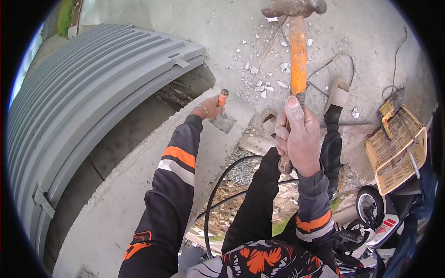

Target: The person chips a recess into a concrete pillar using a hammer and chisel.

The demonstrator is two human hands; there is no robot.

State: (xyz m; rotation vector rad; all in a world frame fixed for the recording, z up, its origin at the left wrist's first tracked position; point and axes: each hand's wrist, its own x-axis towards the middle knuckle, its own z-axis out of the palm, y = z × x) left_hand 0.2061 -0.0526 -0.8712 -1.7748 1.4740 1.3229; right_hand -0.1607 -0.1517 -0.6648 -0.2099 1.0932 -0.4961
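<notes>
My right hand [302,134] is wrapped round the lower handle of a hammer [298,53] with a worn orange shaft. Its dusty metal head points away from me at the top of the view. Out on the concrete ledge [153,157], my left hand [211,110] grips a chisel [223,96] by its orange upper part, the struck end facing up. The chisel's tip is hidden behind the hand. Beside that hand lies a rough, chipped recess [223,123] in the ledge. The hammer head is well apart from the chisel.
Grey ribbed metal panels [106,78] border the ledge on the left. Broken concrete pieces [264,88] litter the floor ahead. On the right are a yellow power tool [387,113], a yellow plastic crate [401,162] and a motorcycle [384,227]. A black hose [211,199] curves beside my legs.
</notes>
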